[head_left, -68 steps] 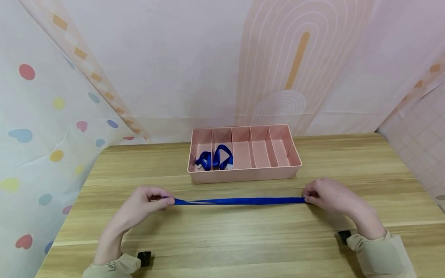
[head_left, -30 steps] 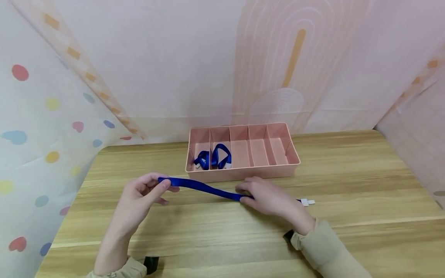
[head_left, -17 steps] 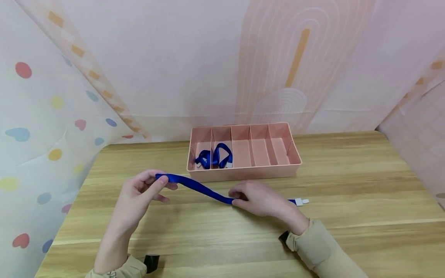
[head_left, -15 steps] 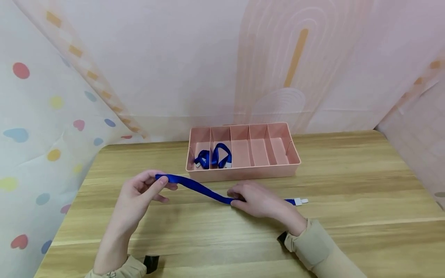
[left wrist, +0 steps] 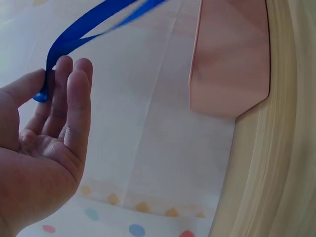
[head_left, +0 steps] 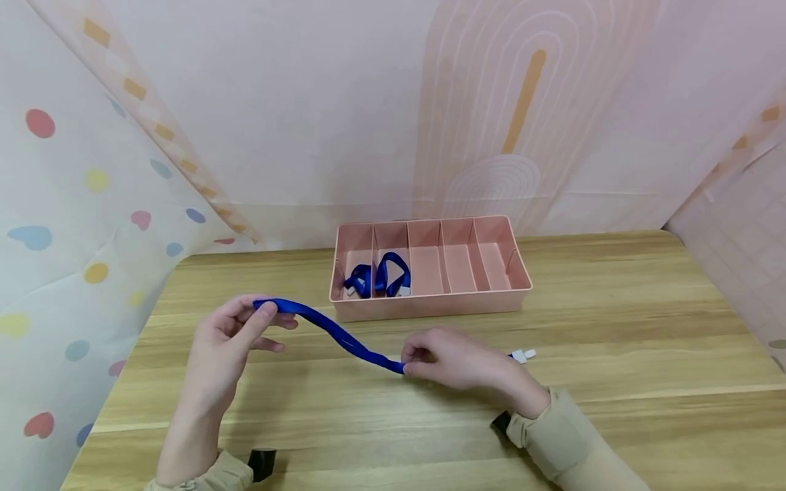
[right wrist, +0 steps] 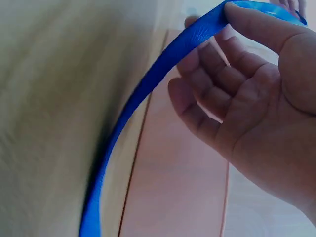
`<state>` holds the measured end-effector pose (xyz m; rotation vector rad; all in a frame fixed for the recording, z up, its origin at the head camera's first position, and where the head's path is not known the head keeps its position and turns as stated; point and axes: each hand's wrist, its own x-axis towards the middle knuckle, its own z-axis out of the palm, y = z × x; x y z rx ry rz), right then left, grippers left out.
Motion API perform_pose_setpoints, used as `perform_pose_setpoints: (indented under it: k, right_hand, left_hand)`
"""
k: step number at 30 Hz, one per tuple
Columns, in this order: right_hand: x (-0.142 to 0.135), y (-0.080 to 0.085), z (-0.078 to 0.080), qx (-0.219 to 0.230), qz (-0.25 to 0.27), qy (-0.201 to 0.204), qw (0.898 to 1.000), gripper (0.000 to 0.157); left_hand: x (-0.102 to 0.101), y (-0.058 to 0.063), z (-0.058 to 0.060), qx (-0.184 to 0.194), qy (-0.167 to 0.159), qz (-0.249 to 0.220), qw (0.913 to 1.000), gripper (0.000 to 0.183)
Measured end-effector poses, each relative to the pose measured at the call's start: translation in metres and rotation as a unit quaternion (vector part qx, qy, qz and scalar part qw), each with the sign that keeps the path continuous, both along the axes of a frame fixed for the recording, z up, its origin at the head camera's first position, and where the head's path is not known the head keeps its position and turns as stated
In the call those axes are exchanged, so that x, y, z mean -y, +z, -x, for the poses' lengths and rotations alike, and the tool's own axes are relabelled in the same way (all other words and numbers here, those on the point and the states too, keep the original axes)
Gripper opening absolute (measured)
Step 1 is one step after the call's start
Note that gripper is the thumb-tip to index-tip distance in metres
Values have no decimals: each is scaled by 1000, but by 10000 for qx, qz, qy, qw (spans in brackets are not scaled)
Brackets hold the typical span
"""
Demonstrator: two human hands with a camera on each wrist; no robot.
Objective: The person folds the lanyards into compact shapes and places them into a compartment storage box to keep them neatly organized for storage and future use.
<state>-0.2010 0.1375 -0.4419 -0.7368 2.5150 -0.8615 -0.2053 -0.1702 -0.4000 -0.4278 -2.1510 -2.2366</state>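
A blue lanyard [head_left: 344, 339] stretches in a slack curve between my two hands, above the wooden table. My left hand [head_left: 224, 337] pinches its looped end between thumb and fingers, the other fingers loosely bent, as the left wrist view shows. Lower and to the right, my right hand [head_left: 454, 358] pinches the strap partway along. Beyond the right hand the strap trails to a white clip [head_left: 523, 355]; my wrist hides part of that stretch. In the right wrist view the strap [right wrist: 148, 84] passes under the thumb and hangs down past the palm.
Behind the hands stands a pink divided box [head_left: 430, 307]. Its leftmost compartment holds a coiled blue lanyard [head_left: 360, 281], and the compartment beside it another blue lanyard [head_left: 393, 274]. A patterned cloth backdrop [head_left: 331, 123] rises behind the wooden table [head_left: 381, 436].
The strap was first pulled straight between both hands. My right hand then shifted left along it, leaving the clip end free. Lately my left hand has moved slightly left and up.
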Motion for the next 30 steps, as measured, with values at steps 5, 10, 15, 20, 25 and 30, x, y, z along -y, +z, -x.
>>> perform_pose_setpoints:
  k: [5,10,15,20,25,30]
  right_hand:
    - [-14,15,-1,173,593,-180,9979,10]
    - [-32,33,-5,-210,1051,-253,9939,9]
    - [-44,51,-14,-470,1373,-289,9890,5]
    - [-47,65,-25,-800,1846,-357,9789,5]
    - [-45,75,-34,-1166,2235,-502,9664,5]
    - [-42,81,-41,-1512,2330,-757,9577,6]
  left_hand:
    - [10,1,4,408,425,-21,9983,12]
    - [14,-3,9,947,783,-17,9924,13]
    - [13,-9,12,1372,877,84,9866,11]
    - [4,-14,13,1456,968,983,9797,23]
    - [-9,-14,10,876,1212,2392,9594,45]
    - [-42,-7,-4,-357,1401,2628,9540,30]
